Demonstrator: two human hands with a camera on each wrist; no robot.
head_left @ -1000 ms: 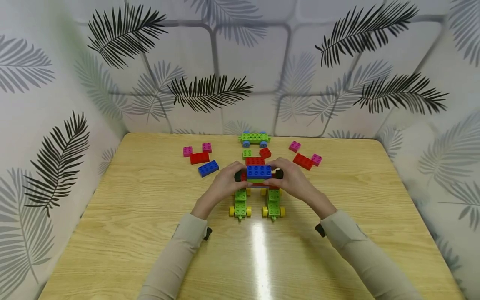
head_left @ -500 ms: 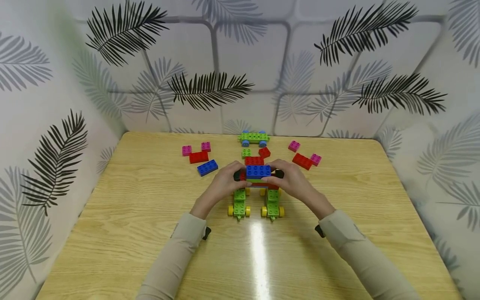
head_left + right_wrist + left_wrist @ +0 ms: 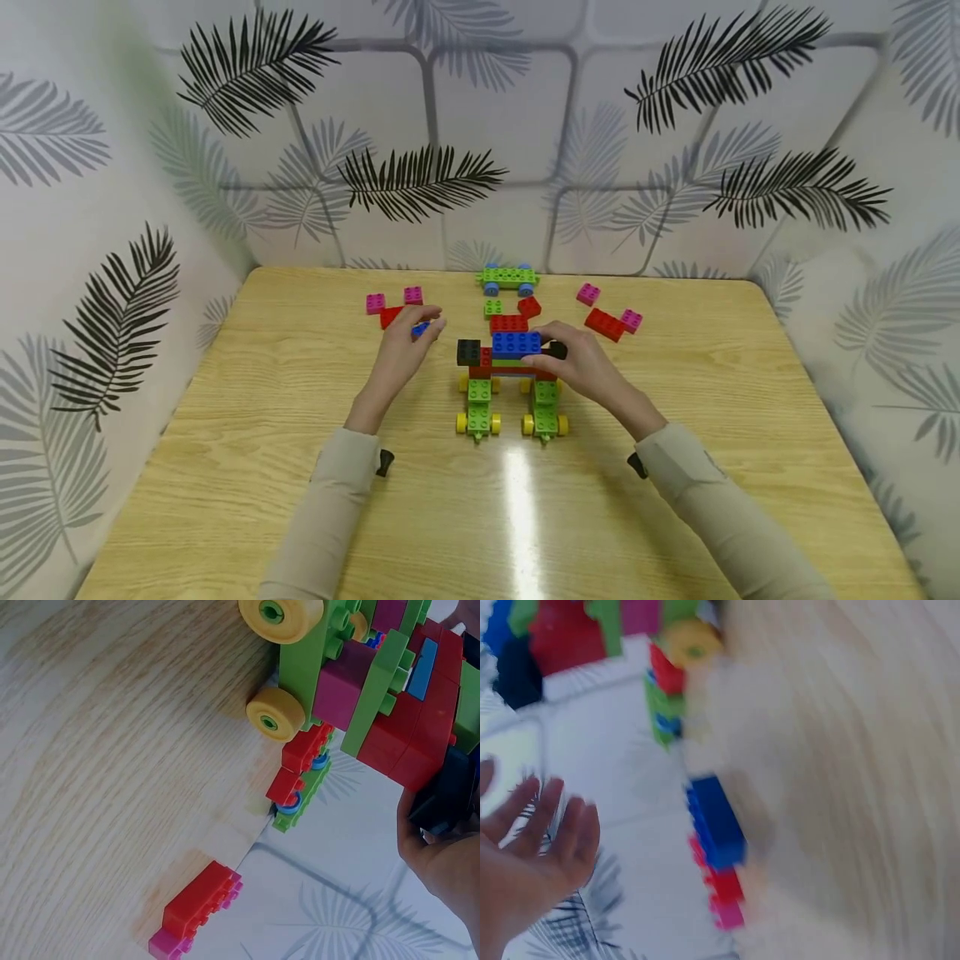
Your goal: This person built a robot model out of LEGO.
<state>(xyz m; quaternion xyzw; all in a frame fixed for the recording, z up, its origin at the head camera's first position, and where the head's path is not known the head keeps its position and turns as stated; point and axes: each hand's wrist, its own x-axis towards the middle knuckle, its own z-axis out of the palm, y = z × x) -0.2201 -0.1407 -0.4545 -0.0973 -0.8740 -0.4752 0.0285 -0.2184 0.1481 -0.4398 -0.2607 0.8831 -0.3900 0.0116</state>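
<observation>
Gripping a wheeled block toy (image 3: 516,343) at its right end with the right hand (image 3: 585,357).
Left of the toy, the left hand (image 3: 401,346) is hovering with relaxed fingers beside a blue block (image 3: 718,823), apart from it. A red block (image 3: 391,317) is lying farther left, and a green car (image 3: 508,277) is standing behind the toy.
</observation>
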